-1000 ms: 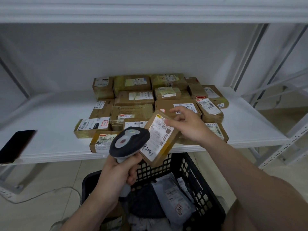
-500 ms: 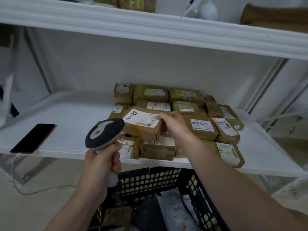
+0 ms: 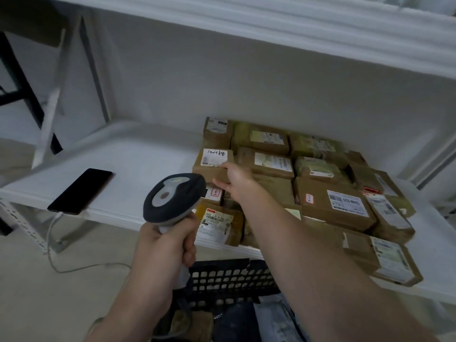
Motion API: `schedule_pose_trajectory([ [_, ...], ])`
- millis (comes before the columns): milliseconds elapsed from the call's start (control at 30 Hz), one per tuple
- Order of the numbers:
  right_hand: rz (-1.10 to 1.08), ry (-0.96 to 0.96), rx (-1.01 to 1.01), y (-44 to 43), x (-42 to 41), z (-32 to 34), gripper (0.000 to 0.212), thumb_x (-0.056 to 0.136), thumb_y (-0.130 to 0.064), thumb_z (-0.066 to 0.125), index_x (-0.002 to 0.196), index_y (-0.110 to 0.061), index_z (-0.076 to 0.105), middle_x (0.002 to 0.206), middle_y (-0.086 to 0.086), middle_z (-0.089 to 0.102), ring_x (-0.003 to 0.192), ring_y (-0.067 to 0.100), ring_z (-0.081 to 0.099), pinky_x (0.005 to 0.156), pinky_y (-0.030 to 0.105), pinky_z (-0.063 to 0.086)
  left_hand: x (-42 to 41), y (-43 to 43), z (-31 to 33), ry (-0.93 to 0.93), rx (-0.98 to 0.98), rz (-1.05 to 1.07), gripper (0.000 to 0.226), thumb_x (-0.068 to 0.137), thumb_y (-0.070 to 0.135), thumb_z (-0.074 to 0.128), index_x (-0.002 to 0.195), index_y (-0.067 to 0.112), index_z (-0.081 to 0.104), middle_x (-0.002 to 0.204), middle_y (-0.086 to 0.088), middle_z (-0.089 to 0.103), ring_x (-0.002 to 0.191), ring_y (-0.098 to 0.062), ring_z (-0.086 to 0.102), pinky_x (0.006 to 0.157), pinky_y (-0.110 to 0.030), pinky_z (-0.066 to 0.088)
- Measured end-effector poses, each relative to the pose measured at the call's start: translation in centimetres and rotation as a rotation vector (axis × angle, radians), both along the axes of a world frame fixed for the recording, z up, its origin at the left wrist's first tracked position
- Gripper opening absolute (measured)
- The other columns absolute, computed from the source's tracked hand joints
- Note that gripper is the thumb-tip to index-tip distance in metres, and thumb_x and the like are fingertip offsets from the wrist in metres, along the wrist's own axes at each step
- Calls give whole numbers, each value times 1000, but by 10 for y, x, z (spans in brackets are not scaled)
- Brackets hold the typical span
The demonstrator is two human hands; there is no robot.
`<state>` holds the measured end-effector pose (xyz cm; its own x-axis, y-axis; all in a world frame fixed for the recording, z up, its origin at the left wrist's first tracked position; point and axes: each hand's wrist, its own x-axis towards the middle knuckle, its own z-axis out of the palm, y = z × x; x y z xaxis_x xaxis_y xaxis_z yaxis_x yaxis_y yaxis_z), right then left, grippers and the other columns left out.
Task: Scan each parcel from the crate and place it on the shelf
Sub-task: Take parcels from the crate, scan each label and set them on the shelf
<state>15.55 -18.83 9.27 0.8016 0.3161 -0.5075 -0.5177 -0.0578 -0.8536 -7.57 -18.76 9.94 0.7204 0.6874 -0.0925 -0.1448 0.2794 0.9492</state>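
My right hand [image 3: 234,180] grips the near edge of a brown parcel [image 3: 212,162] with a white handwritten label, thumb on top and fingers underneath. That parcel lies on top of other parcels at the left side of the pile on the white shelf [image 3: 138,169]. My left hand [image 3: 164,243] holds the grey and black barcode scanner [image 3: 174,197] by its handle, head up, just in front of the shelf edge. The black crate [image 3: 222,280] stands below the shelf with grey bags and a brown parcel in it.
Several brown labelled parcels [image 3: 333,201] fill the right half of the shelf. A black phone [image 3: 80,191] lies at the shelf's left front edge, with a white cable [image 3: 74,265] trailing on the floor. An upper shelf [image 3: 271,33] hangs overhead.
My right hand has carried the parcel from beside the scanner up and onto the pile's left side. The scanner stays in my left hand, and the view has shifted left.
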Motion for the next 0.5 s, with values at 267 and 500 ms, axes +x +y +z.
schedule_pose_trajectory([
  [267,-57,-78,-42,45,17,-5,38,102,-6,60,139,-8,52,133,13,59,74,19,55,74,31,64,8,5,-2,23,33,18,25,88,6,66,66,0,55,57,-15,40,48,-23,37,50,-33,34],
  [500,0,-98,-47,51,25,-5,46,99,-12,61,144,-11,50,113,8,64,81,17,57,85,32,56,10,8,2,33,54,38,26,89,9,67,66,1,55,54,-13,42,47,-23,38,53,-35,34],
])
